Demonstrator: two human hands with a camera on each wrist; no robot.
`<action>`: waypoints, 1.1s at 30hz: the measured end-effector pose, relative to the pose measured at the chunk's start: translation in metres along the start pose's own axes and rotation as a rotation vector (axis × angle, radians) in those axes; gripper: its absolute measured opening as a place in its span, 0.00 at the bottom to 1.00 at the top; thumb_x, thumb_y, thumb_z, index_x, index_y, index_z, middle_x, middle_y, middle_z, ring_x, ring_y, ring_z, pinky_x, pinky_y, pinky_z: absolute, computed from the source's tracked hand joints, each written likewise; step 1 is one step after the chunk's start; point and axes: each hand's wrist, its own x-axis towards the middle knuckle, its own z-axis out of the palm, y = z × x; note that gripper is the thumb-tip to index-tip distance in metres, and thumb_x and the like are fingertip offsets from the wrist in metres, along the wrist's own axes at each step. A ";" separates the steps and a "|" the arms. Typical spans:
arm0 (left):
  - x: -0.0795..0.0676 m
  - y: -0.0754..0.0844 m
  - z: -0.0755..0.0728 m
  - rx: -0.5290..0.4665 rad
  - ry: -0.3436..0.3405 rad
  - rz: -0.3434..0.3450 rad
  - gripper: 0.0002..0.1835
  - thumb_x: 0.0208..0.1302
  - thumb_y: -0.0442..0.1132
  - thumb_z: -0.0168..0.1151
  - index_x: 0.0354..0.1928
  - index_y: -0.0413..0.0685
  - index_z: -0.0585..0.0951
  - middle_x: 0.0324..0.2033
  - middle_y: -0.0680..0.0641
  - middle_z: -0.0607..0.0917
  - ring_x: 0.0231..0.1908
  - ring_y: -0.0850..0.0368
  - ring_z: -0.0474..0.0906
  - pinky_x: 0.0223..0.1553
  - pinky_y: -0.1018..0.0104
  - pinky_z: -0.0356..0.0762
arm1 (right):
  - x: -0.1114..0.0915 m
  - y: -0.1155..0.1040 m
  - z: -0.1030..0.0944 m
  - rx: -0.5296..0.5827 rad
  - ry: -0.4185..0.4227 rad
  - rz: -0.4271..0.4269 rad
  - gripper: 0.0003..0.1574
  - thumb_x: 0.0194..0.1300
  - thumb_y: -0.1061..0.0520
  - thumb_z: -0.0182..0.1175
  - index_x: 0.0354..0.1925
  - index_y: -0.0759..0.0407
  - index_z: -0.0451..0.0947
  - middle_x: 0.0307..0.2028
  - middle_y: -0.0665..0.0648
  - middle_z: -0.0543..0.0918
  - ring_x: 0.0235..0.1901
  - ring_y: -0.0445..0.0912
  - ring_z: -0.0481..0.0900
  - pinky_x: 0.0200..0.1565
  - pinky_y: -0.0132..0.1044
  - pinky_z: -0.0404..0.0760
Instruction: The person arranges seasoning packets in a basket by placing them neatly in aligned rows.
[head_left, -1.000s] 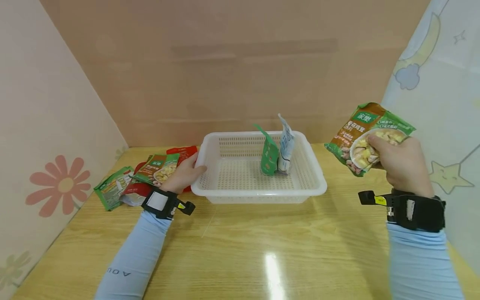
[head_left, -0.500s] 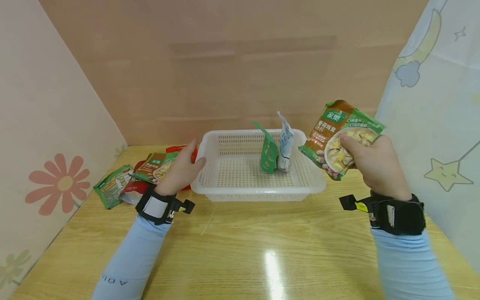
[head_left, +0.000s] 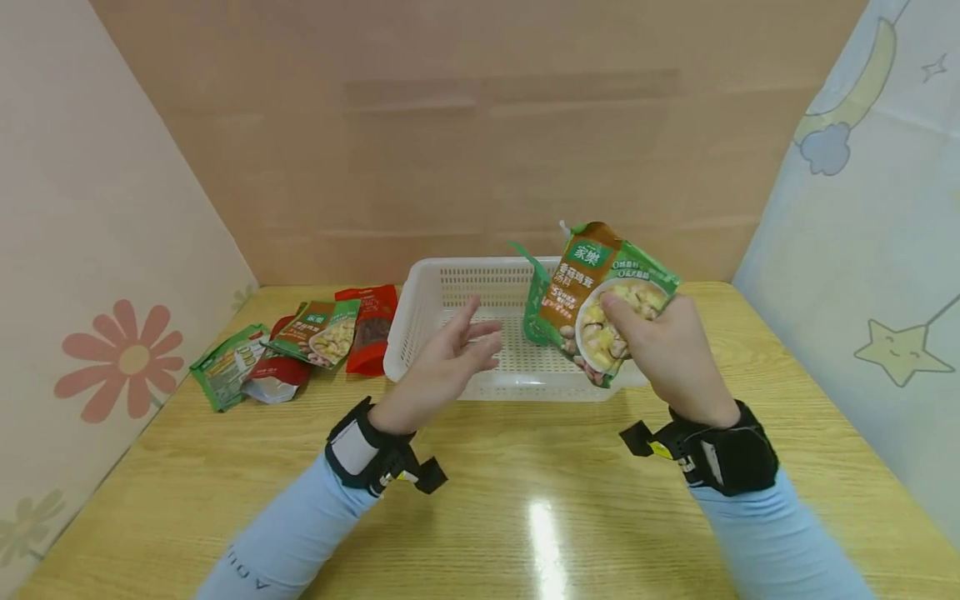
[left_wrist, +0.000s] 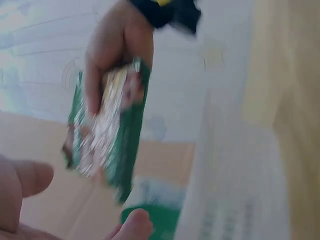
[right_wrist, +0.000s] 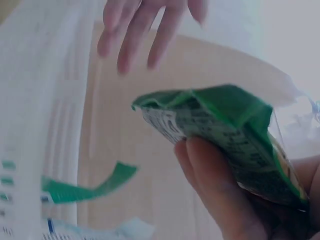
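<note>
My right hand (head_left: 671,354) grips a green and brown soup seasoning packet (head_left: 581,287) by its right side, thumb across the printed bowl. The packet is held up over the right part of a white plastic basket (head_left: 517,387). Toward it reaches my left hand (head_left: 446,358), empty, with fingers spread over the basket's front left. Inside the basket stands a green packet (head_left: 536,308), partly covered by the held one. A white and blue packet (right_wrist: 100,230) beside it is mostly hidden in the head view. In the right wrist view, fingers curl under the held packet's back.
Left of the basket several packets lie on the wooden table (head_left: 480,500): a red bag (head_left: 372,329), another green and brown packet (head_left: 318,333), a red and white one (head_left: 277,375) and a green one (head_left: 231,365). Walls close in the back and both sides.
My left hand has let go of the basket's left rim and moved right over the basket. My right hand has brought the seasoning packet leftward, from beyond the basket to above it.
</note>
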 end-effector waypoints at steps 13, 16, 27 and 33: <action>0.003 -0.016 0.030 -0.467 0.016 -0.129 0.29 0.79 0.41 0.46 0.75 0.48 0.49 0.54 0.36 0.79 0.46 0.50 0.83 0.53 0.56 0.79 | -0.014 0.005 0.047 -0.141 -0.039 -0.034 0.18 0.72 0.51 0.59 0.46 0.67 0.78 0.34 0.62 0.85 0.27 0.46 0.84 0.30 0.36 0.83; 0.004 -0.019 0.029 -0.507 0.042 -0.116 0.24 0.79 0.38 0.43 0.72 0.47 0.54 0.49 0.39 0.81 0.43 0.53 0.83 0.49 0.59 0.81 | -0.017 0.005 0.053 -0.237 -0.089 -0.038 0.20 0.71 0.50 0.60 0.47 0.67 0.79 0.37 0.61 0.85 0.30 0.45 0.83 0.31 0.36 0.82; 0.008 -0.019 0.019 -0.506 0.069 -0.110 0.23 0.79 0.38 0.44 0.72 0.44 0.58 0.53 0.40 0.77 0.44 0.56 0.81 0.50 0.64 0.80 | -0.027 0.020 0.076 -0.396 -0.279 -0.095 0.27 0.76 0.53 0.54 0.64 0.66 0.66 0.27 0.53 0.74 0.20 0.41 0.70 0.23 0.34 0.72; 0.005 -0.008 0.015 -0.164 0.149 -0.028 0.32 0.78 0.44 0.49 0.77 0.43 0.53 0.67 0.40 0.65 0.61 0.50 0.71 0.61 0.57 0.72 | -0.029 0.031 0.086 -0.456 -0.223 -0.198 0.35 0.77 0.62 0.47 0.76 0.64 0.49 0.19 0.51 0.69 0.12 0.38 0.60 0.18 0.34 0.67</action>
